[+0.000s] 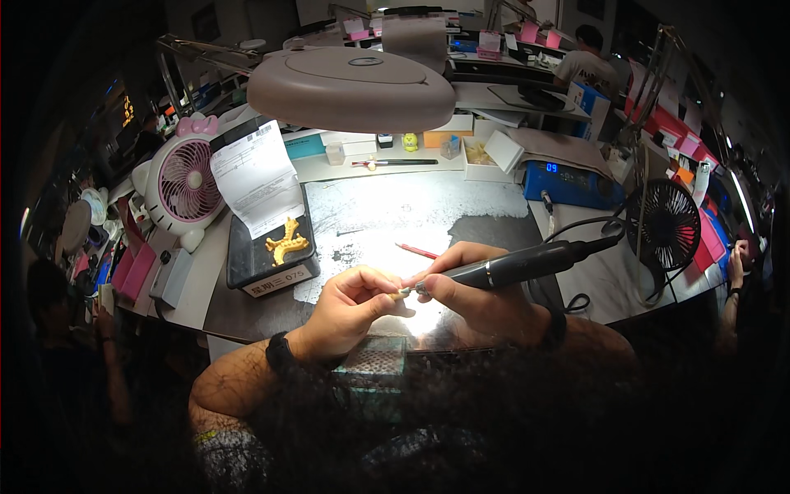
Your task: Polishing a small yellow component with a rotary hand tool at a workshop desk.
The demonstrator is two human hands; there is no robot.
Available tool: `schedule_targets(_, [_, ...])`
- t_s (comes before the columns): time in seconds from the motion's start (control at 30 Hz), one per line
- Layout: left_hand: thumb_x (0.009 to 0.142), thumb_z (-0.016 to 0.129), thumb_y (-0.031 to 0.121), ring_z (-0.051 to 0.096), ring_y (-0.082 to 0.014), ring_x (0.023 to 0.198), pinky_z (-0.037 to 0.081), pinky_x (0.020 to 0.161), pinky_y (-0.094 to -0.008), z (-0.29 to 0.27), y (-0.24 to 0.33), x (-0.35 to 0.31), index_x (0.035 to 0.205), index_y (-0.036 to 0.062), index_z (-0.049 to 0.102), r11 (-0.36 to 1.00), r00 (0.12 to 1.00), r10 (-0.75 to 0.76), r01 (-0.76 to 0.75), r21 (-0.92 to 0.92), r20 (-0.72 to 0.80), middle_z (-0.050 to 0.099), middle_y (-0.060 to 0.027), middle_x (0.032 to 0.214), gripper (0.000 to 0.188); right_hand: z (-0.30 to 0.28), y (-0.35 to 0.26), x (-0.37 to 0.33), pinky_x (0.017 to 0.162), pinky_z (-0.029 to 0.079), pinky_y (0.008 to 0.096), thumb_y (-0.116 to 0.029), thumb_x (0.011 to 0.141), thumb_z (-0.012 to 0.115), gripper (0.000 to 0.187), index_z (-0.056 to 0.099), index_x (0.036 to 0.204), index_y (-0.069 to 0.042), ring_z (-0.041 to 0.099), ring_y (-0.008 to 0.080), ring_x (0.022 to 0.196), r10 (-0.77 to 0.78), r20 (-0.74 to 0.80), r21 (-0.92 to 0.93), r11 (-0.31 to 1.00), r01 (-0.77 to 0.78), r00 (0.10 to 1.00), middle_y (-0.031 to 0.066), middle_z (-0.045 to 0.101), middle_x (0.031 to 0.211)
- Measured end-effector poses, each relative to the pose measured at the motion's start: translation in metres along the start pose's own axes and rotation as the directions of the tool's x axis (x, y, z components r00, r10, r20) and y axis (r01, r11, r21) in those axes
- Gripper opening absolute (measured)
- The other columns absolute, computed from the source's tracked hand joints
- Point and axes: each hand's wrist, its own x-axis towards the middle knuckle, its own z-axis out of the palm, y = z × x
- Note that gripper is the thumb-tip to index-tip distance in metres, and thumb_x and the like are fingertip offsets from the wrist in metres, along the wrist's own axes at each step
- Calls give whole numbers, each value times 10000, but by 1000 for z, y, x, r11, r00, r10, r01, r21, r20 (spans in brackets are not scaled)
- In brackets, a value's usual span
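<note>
My right hand [481,288] is closed around a black rotary handpiece [527,265], whose cable runs off to the right. Its working tip meets a small yellowish piece [398,295] pinched between the fingertips of my left hand [350,306]. The piece is too small to make out its exact kind; it may be a dental crown. Both hands are close together over the lit bench, fingertips nearly touching. Behind them lies a red pencil-like stick [416,250]. To the left, a black tray [267,278] holds yellow dental-looking casts [286,243] and a printed paper sheet [259,177].
A large lamp head [351,86] hangs over the bench. A pink-and-white fan [189,181] stands left, a black fan [663,226] right. The blue control box [572,184] sits at the back right beside a white box [491,158]. Other people work nearby.
</note>
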Motion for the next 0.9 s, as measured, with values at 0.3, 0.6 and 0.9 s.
schedule_targets(0.3, [973, 626, 17, 654, -233, 1059, 595, 948, -457, -3, -2, 0, 1059, 10, 599, 1000, 1000, 16, -16, -18, 26, 621, -137, 1117, 90, 2, -3, 4, 1105, 452, 450, -110, 900, 728, 124, 691, 876, 6, 621, 74, 670, -64, 21, -27, 998, 65, 998, 31, 658, 738])
schedule_targets(0.6, [969, 625, 4, 661, -238, 1054, 597, 945, -457, -1, -1, 0, 1056, 9, 609, 999, 999, 26, -25, -23, 24, 629, -145, 1115, 88, 2, -2, 4, 1099, 456, 449, -114, 904, 725, 131, 698, 874, 11, 628, 81, 672, -92, 27, -66, 993, 93, 995, 34, 656, 738])
schedule_targets(0.9, [966, 629, 2, 662, -247, 1070, 597, 946, -460, -1, -1, -1, 1049, 7, 610, 1000, 1000, 22, -22, -16, 11, 629, -150, 1130, 86, 2, -4, 3, 1065, 488, 439, -121, 910, 729, 149, 699, 874, 20, 630, 87, 672, -101, 26, -115, 988, 103, 995, 41, 654, 760])
